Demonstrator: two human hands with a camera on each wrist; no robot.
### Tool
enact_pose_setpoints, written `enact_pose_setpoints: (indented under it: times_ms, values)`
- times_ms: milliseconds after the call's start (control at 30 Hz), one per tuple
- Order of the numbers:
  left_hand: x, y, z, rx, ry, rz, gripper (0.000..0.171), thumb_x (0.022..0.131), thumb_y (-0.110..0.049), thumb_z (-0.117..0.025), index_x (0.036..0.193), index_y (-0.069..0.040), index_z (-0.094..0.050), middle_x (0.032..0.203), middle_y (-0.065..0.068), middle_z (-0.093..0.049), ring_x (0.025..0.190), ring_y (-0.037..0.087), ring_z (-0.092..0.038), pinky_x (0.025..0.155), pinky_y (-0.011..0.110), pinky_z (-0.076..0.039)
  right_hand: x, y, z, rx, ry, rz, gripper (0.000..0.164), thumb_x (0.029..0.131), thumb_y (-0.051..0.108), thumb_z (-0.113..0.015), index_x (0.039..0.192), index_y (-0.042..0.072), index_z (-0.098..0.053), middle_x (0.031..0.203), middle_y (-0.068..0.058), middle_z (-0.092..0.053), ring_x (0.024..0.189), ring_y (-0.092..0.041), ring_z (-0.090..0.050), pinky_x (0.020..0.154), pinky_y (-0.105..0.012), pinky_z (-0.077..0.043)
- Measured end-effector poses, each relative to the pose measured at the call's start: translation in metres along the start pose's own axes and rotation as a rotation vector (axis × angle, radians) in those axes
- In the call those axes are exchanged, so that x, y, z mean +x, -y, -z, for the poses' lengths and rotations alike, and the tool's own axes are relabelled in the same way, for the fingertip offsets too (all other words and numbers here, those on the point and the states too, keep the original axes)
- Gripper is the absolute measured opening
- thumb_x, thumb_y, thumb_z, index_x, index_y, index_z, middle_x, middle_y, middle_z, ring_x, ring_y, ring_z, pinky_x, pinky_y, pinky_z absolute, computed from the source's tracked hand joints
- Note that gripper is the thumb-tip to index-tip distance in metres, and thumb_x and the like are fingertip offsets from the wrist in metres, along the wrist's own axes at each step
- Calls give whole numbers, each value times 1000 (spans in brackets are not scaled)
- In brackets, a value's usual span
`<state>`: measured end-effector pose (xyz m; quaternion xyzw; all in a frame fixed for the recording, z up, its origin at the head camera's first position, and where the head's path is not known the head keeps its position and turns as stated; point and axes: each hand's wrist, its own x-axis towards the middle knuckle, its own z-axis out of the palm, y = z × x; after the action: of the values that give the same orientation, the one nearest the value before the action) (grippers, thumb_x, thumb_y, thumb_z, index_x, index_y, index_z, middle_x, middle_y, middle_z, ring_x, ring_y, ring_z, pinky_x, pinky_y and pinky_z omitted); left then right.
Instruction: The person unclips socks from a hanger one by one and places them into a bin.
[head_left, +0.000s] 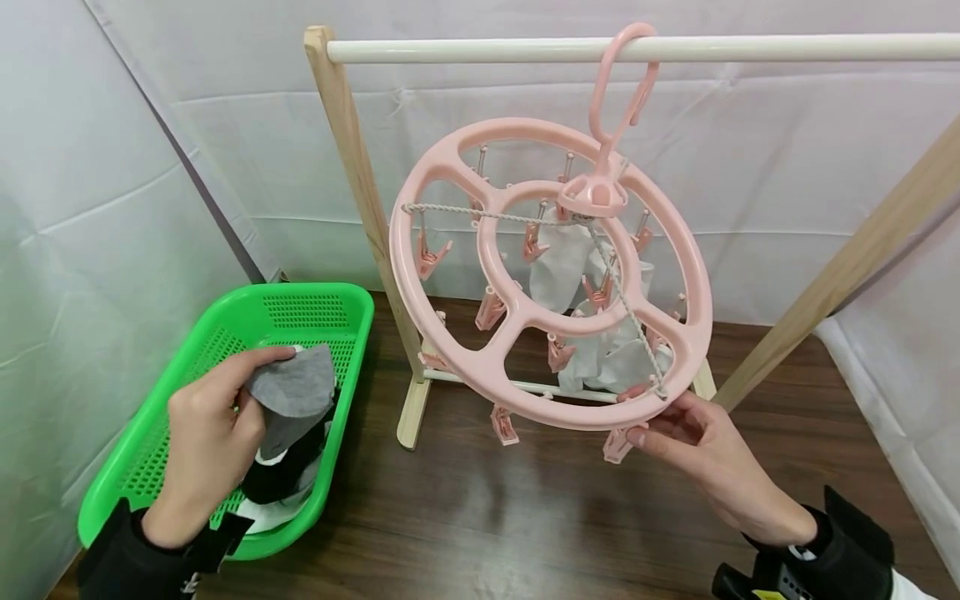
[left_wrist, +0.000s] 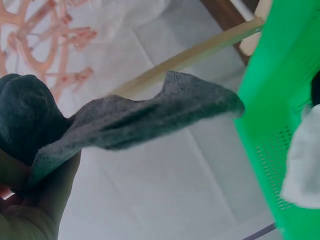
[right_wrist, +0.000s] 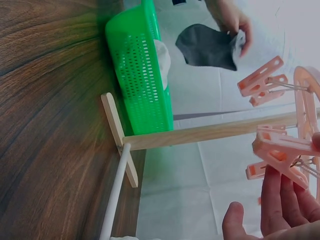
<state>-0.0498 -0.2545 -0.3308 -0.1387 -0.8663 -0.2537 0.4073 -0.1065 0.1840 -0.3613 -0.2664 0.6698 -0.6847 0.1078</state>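
In the head view my left hand (head_left: 213, 425) pinches a grey sock (head_left: 296, 392) by its edge, above the green basket (head_left: 352, 333). The sock hangs loose from the fingers in the left wrist view. A round pink clip hanger (head_left: 491, 362) hangs tilted by its hook from a white rail. At its near right rim, my right hand (head_left: 720, 467) grips a pink clothes peg (head_left: 618, 447), with the thumb on one side and fingers on the other, as the right wrist view shows. White socks (head_left: 558, 267) hang beneath the hanger's middle.
Black, white and grey socks (head_left: 273, 479) lie in the basket. The white rail (head_left: 465, 52) is carried by wooden legs (head_left: 360, 175), with a lower white bar behind the hanger. Several other pegs (head_left: 504, 425) dangle around the hanger. White sheeting surrounds the dark wood floor (head_left: 480, 508).
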Motion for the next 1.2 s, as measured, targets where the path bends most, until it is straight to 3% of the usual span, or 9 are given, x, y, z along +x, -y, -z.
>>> enact_pose_setpoints:
  times_ms: [100,267,367,533,667,800,900,1067,1200]
  values:
    - [-17,46,-14,4,73,56,48,90,11,-37,117,-13,-69,81,-1,-61,54,6,-15,50,25,-14,-1,0,0,-2,-11,-11,33,94,-11,-51,125,1,-55,110,-9,-65,98,-17,-64,82,-27,-51]
    - [-62,160,-53,18,191,115,42,103,-14,-35,131,-33,-59,66,-12,-40,52,7,-14,50,28,-12,0,0,0,-11,-21,-5,34,94,-11,-52,125,1,-55,110,-8,-64,98,-16,-63,81,-26,-51]
    - [-67,191,-65,8,250,136,42,103,-13,-35,131,-33,-59,76,-12,-49,50,10,-14,48,30,-13,0,0,0,-10,-17,-6,33,94,-11,-52,125,1,-55,110,-9,-64,97,-17,-63,81,-26,-51]
    - [-47,175,-62,7,358,154,43,99,-3,-37,125,-26,-62,110,-6,-60,47,11,-15,43,31,-17,0,0,0,-3,-7,-1,34,94,-11,-51,126,0,-54,111,-9,-63,98,-17,-63,81,-26,-51]
    - [-29,151,-54,72,413,86,37,94,9,-41,118,-10,-63,97,5,-63,50,8,-15,46,29,-18,1,0,0,-10,-14,-7,33,94,-11,-52,126,-4,-51,111,-9,-64,98,-17,-63,81,-27,-51]
    - [-12,119,-42,138,495,94,31,89,15,-45,114,4,-61,98,23,-62,52,13,-26,52,33,-20,0,0,0,-9,-3,-14,32,95,-10,-51,127,-5,-50,111,-11,-64,98,-18,-64,81,-27,-51]
    - [-5,105,-35,152,543,156,29,87,17,-46,113,10,-59,98,30,-59,53,21,-37,53,35,-22,0,0,1,-6,11,-22,31,96,-9,-50,126,-1,-54,111,-13,-64,98,-20,-64,83,-28,-51]
    - [-6,106,-34,154,548,176,27,87,15,-50,113,11,-58,100,31,-59,73,38,-58,54,38,-38,0,-1,3,-8,-4,-60,32,96,-6,-52,127,2,-56,108,-9,-64,94,-13,-61,80,-27,-50]
    - [-3,102,-35,127,571,195,25,89,11,-52,114,10,-58,103,32,-60,89,44,-60,68,48,-49,0,-3,5,-32,-14,-79,33,97,-4,-53,129,-1,-54,112,-7,-60,94,-12,-57,80,-25,-48]
